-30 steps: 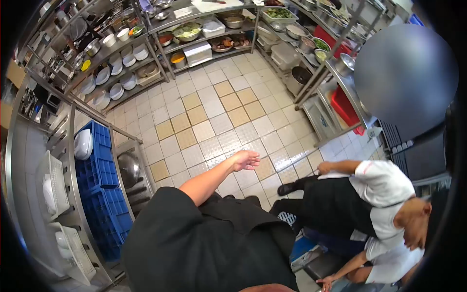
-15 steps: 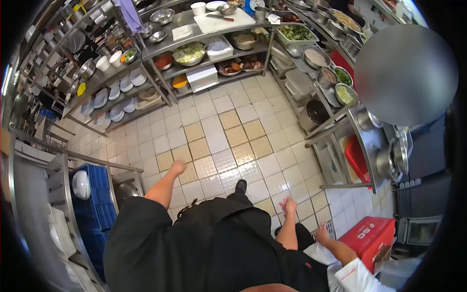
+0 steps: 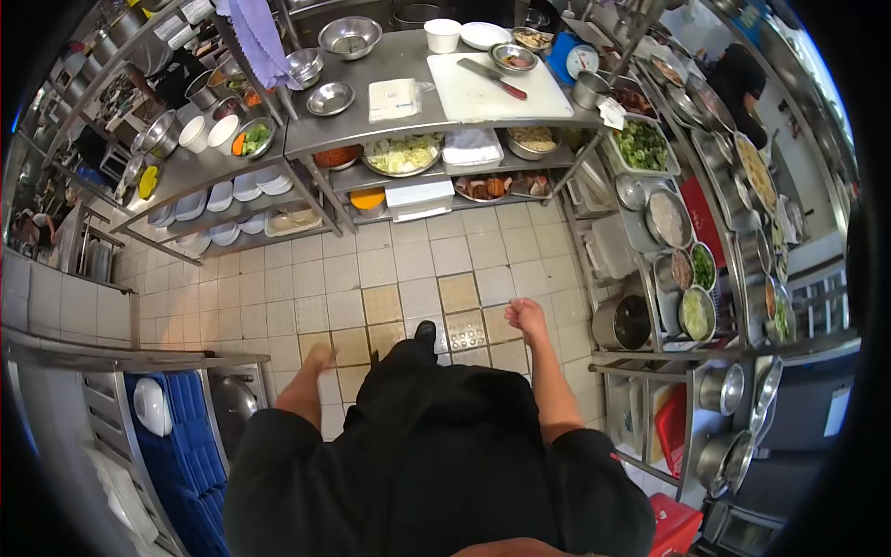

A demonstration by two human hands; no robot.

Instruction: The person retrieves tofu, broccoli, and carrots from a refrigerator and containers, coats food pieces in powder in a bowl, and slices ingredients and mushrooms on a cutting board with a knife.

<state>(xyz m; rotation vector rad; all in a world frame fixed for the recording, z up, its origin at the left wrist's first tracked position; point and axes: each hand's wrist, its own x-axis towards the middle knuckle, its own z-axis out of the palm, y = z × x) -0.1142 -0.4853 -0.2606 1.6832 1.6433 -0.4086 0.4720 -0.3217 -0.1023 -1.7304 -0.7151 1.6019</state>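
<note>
My left hand [image 3: 320,358] hangs over the floor tiles at the left, smeared by motion, so its fingers cannot be made out. On the right, my right hand [image 3: 526,317] is raised over the floor with its fingers curled in; whatever they hold, if anything, is hidden. Neither hand touches a surface. Ahead is a steel worktable [image 3: 390,68] with a white cutting board [image 3: 452,91], a knife [image 3: 493,79] lying on it, a metal bowl [image 3: 350,38] and a white tub [image 3: 443,36]. One black shoe [image 3: 425,335] shows below me.
Shelves of food bowls and a tray of greens [image 3: 639,147] line the right side. Blue crates [image 3: 190,436] stand at the lower left, a red crate [image 3: 675,525] at the lower right. Beyond the right shelves is another person [image 3: 738,84] in dark clothes.
The view has moved forward, and the worktable looks nearer. My right hand has come up and forward. The co-worker in white at the lower right has left the view.
</note>
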